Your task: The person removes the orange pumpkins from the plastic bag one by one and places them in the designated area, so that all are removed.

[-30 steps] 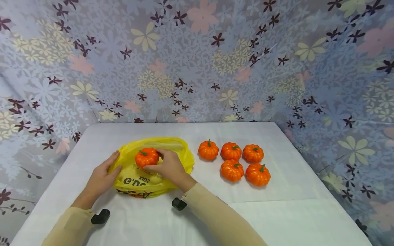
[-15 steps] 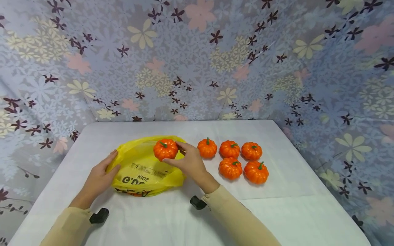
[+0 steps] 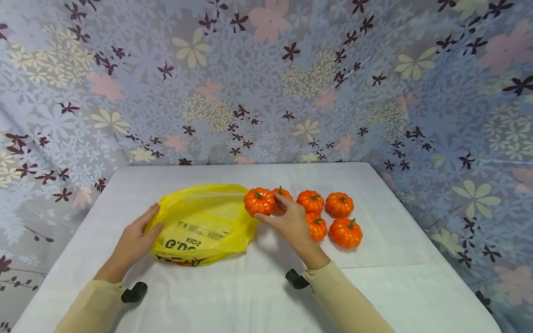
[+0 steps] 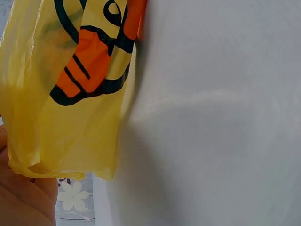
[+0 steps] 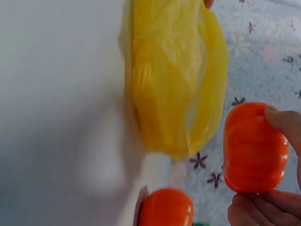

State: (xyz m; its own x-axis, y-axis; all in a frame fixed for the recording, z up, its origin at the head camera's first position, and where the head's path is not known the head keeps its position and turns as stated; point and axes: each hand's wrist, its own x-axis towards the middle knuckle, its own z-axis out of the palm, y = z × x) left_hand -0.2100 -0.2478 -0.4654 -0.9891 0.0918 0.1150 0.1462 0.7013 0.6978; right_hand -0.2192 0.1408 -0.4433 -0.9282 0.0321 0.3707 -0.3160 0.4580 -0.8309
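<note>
A yellow plastic bag (image 3: 195,231) with dark lettering lies with its mouth spread wide. My left hand (image 3: 135,243) grips the bag's left rim, thumb inside the mouth; the left wrist view shows the hand (image 4: 26,197) at the bag's edge. Between thumb and fingers, my right hand (image 3: 291,224) holds a small orange toy pumpkin (image 3: 259,202) with a green stem, just right of the bag and above the table. In the right wrist view the held pumpkin (image 5: 256,148) is apart from the bag (image 5: 167,80). Behind the right hand, one pumpkin (image 3: 282,190) is partly hidden.
Several more orange pumpkins (image 3: 346,233) stand grouped on the right half of the white-covered table (image 3: 399,259). A flower-patterned cloth (image 3: 258,92) hangs behind the table and at its sides.
My right hand has carried the pumpkin rightward, from over the bag's mouth to beyond its right rim. My left hand stays on the bag's left rim.
</note>
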